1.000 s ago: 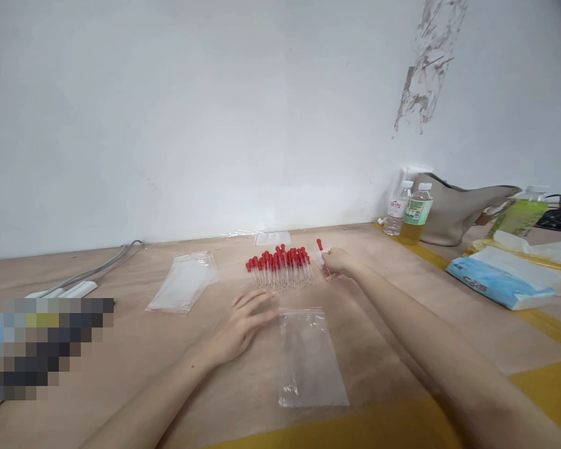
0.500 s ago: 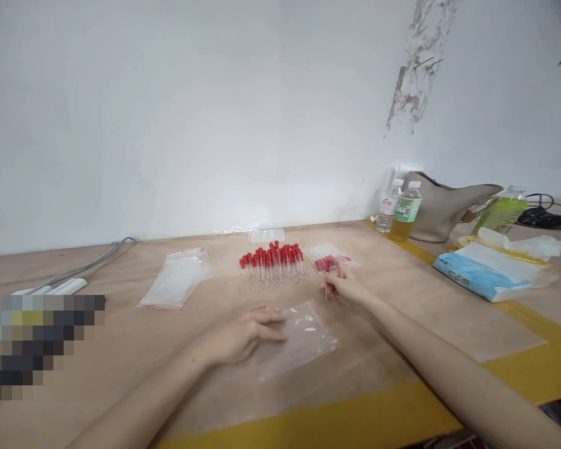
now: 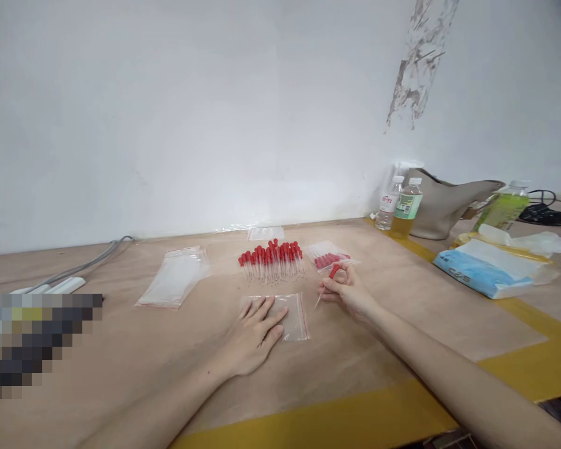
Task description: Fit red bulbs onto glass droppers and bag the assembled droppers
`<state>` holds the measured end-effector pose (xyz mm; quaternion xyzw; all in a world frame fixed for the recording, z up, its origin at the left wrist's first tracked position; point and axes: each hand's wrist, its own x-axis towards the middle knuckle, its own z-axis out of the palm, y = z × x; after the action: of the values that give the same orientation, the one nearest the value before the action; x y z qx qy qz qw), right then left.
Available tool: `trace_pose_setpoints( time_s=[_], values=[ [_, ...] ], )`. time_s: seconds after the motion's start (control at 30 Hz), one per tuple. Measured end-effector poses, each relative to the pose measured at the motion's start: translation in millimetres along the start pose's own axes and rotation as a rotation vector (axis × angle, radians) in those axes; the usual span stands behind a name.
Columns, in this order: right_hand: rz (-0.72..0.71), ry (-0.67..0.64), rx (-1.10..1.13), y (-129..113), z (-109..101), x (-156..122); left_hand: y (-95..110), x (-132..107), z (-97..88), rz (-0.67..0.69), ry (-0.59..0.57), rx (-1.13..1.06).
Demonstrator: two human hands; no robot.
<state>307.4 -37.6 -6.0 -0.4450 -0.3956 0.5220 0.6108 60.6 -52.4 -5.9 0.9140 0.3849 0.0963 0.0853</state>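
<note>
My left hand (image 3: 257,330) lies flat with spread fingers on a clear zip-lock bag (image 3: 295,318), whose red-lined seal faces right. In my right hand (image 3: 348,290) a dropper (image 3: 335,270) with a red bulb is pinched, its thin clear tip slanting down to the left. Just beyond that hand rests a zip-lock bag with several red-bulbed droppers (image 3: 328,257) inside. A row of many loose droppers (image 3: 273,259) lies past my left hand, red bulbs toward the wall and thin tips toward me.
A stack of zip-lock bags (image 3: 172,277) lies to the left, another flat bag (image 3: 266,234) by the wall. At right stand drink bottles (image 3: 407,209), a grey-brown container (image 3: 432,212) and a blue tissue pack (image 3: 481,271). A grey cable (image 3: 93,254) runs at far left.
The bag under my left hand has turned and flattened, and the hand has spread its fingers on it. The dropper in my right hand has tilted from upright to slanting.
</note>
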Motion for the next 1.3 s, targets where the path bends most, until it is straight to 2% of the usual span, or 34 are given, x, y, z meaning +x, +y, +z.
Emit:
trace_pose_setpoints(
  time_s=[0.17, 0.43, 0.53, 0.67, 0.87, 1.0, 1.13, 1.3],
  values=[
    [-0.134, 0.043, -0.033, 13, 9, 0, -2, 2, 7.6, -0.037, 0.046, 0.031],
    [-0.084, 0.015, 0.045, 21, 25, -10, 6, 4, 1.8, -0.086, 0.146, 0.064],
    [-0.078, -0.014, -0.031, 19, 26, -14, 8, 5, -4.2, -0.074, 0.189, 0.073],
    [-0.061, -0.131, -0.189, 15, 23, -14, 3, 7, -12.5, -0.034, 0.184, 0.043],
    [-0.039, -0.389, -0.233, 10, 12, -11, -18, 3, -20.8, 0.152, 0.028, 0.016],
    [0.049, -0.525, -0.263, 7, 12, -16, -22, 3, -13.8, 0.104, 0.045, 0.006],
    [0.029, -0.552, -0.293, 11, 17, -19, -15, 6, -6.0, 0.047, 0.123, 0.018],
    [0.028, -0.552, -0.415, 18, 24, -17, -11, 9, -3.4, 0.031, 0.153, 0.017]
  ],
)
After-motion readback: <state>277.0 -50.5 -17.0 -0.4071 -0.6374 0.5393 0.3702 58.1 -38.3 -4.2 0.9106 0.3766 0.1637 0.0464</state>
